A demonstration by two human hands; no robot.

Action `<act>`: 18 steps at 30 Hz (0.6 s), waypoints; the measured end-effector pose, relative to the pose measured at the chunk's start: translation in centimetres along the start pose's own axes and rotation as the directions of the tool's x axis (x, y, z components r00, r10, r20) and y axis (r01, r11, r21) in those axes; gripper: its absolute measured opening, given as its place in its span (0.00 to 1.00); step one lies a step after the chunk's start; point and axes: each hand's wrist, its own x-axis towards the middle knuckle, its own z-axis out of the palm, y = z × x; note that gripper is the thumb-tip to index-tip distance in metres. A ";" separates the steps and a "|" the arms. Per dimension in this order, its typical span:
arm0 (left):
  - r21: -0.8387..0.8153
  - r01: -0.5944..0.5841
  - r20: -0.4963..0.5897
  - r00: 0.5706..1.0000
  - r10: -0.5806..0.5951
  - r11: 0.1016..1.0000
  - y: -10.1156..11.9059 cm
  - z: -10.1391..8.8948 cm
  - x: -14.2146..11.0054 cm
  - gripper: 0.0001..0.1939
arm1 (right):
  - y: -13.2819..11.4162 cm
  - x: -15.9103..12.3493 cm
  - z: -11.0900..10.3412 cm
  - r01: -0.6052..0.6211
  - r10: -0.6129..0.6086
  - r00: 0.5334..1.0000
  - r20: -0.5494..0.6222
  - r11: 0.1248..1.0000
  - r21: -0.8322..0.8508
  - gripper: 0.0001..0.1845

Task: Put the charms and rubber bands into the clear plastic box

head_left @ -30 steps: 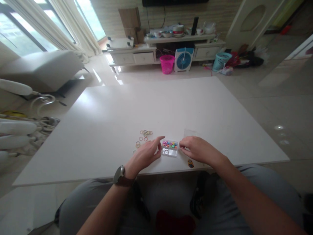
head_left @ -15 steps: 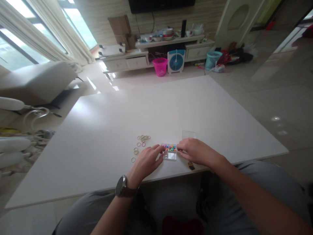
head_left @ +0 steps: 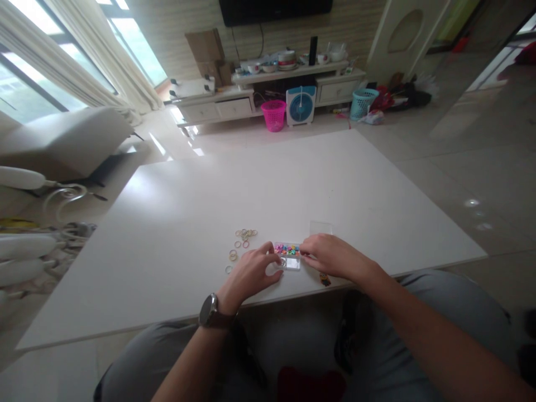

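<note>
A small clear plastic box (head_left: pixel 290 255) with bright coloured bits in its far half lies near the front edge of the white table (head_left: pixel 259 190). My left hand (head_left: pixel 253 272), with a watch on the wrist, rests on the box's left end with fingers curled against it. My right hand (head_left: pixel 330 257) pinches the box's right end. A loose cluster of small rings (head_left: pixel 243 237) lies just left of the box. The clear lid (head_left: pixel 320 227) lies behind my right hand. A small yellow figure (head_left: pixel 324 279) sits by the table edge under my right wrist.
Beyond the table stand a low white cabinet (head_left: pixel 234 103) with dishes, a pink basket (head_left: pixel 273 114), a blue fan (head_left: pixel 301 105) and a teal basket (head_left: pixel 362 103). A grey sofa (head_left: pixel 62 139) is at the left. My knees are under the table's front edge.
My left hand has dropped from a raised, pointing pose onto the box's left end. My right hand has stayed at the right end. The view has tilted up a little.
</note>
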 end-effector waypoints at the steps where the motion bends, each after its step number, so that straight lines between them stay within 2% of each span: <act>1: -0.010 0.000 -0.010 1.000 0.000 1.000 -0.1 -0.2 0.0 0.09 | 0.0 0.0 0.0 0.000 0.000 1.000 0.004 1.000 -0.004 0.07; 4: -0.046 0.010 -0.043 0.999 -0.012 0.999 -1.1 -1.2 -0.1 0.10 | 0.1 0.0 0.1 0.002 -0.002 1.000 0.002 1.000 -0.005 0.08; 6: -0.074 0.061 -0.060 0.996 -0.066 0.995 -2.8 -2.3 -0.3 0.10 | 0.2 0.1 0.3 0.010 -0.010 1.000 -0.002 1.000 0.002 0.10; 9: -0.092 0.232 -0.093 0.966 -0.241 0.968 -6.5 -3.9 -1.3 0.09 | 0.5 0.1 0.6 0.027 -0.027 1.000 -0.008 1.000 0.006 0.11; 11: -0.038 0.391 -0.142 0.909 -0.393 0.919 -8.8 -4.3 -2.0 0.09 | 0.6 0.2 0.7 0.025 -0.025 1.000 -0.008 1.000 0.009 0.10; 13: -0.019 0.473 -0.112 0.874 -0.472 0.881 -10.4 -4.2 -2.6 0.10 | 0.7 0.2 0.8 0.014 -0.014 1.000 -0.007 1.000 0.011 0.10; 16: -0.071 0.479 0.002 0.877 -0.480 0.875 -10.9 -3.3 -2.9 0.14 | 0.7 0.1 0.7 0.005 -0.004 1.000 -0.013 1.000 0.020 0.10; 18: -0.093 0.465 0.021 0.885 -0.465 0.881 -10.4 -2.8 -2.6 0.14 | 0.6 0.0 0.5 0.003 -0.003 1.000 -0.014 1.000 0.024 0.11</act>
